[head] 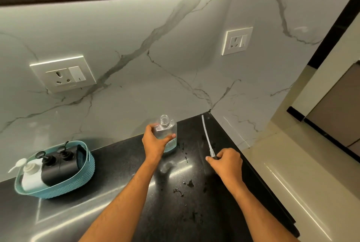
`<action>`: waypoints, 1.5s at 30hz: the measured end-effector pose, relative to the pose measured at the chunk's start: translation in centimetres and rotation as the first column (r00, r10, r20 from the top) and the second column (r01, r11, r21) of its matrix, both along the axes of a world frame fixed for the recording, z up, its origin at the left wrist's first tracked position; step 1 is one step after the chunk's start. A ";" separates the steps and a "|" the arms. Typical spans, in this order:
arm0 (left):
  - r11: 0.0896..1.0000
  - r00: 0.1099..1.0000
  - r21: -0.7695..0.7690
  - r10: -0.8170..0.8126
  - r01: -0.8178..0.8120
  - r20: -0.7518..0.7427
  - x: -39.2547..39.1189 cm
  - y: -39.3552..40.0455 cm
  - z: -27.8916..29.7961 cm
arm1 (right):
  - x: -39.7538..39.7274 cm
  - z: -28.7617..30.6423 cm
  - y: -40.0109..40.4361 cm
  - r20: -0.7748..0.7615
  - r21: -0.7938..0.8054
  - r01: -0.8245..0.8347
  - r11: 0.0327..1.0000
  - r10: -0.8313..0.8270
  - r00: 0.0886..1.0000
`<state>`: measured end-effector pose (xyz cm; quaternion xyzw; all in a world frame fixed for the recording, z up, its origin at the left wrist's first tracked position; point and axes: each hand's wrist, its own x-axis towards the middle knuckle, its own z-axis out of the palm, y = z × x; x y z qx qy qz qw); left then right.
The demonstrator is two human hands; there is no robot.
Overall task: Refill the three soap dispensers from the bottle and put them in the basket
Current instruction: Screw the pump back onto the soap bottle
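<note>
From my head camera I look down on a black worktop (120, 164) that runs into a corner of marble wall (155, 66). My left hand (154, 142) grips a clear dispenser bottle (165, 130), fingers curled round its left side and thumb across its front. The bottle stands upright near the back edge of the worktop, close to the wall, its neck open with no pump on it; a little bluish liquid shows at its bottom.

My right hand (226, 161) is closed round the dark head of the pump (213, 156), close to the right edge of the worktop. The pump's pale tube (206, 134) slants up and away from my fingers toward the back right corner, clear of the bottle and just to its right.

Dark splashes (190, 183) dot the worktop between and in front of my hands.

Well apart, by the left edge of the worktop, sits a teal basket (78, 183). In it stand two black dispensers (58, 167) with black pumps, side by side, and a white pump bottle (31, 175) at their left, leaning toward the rim.

On the wall are two white sockets, one (63, 73) above the basket and another (236, 41) high on the right.
</note>
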<state>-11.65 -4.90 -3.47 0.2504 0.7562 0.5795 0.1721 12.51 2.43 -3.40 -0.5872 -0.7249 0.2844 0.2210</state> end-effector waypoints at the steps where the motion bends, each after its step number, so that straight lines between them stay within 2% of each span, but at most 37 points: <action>1: 1.000 1.000 0.008 0.005 -0.005 0.000 0.0 -0.5 0.2 | -0.4 0.8 -0.1 -0.017 0.016 -0.008 1.000 0.008 1.000; 8: 0.997 0.999 0.069 0.042 -0.041 -0.010 -0.8 -4.9 1.8 | -2.5 6.2 -1.7 -0.157 0.181 -0.139 0.974 0.168 0.973; 13: 0.994 0.995 0.069 0.091 -0.088 -0.036 -1.8 -8.2 2.4 | -3.6 10.0 -3.5 -0.312 0.282 -0.124 0.951 0.213 0.926; 22: 0.986 0.986 0.050 0.161 -0.159 -0.046 -3.9 -12.3 2.6 | -5.5 15.0 -6.8 -0.458 0.400 -0.180 0.898 0.366 0.810; 31: 0.988 0.987 0.028 0.154 -0.153 -0.052 -4.5 -14.4 2.0 | -6.2 18.6 -9.4 -0.437 0.477 -0.225 0.850 0.451 0.778; 45: 0.993 0.987 -0.001 0.120 -0.121 -0.108 -3.7 -16.0 1.9 | -7.2 20.1 -11.8 -0.242 0.512 -0.325 0.795 0.496 0.834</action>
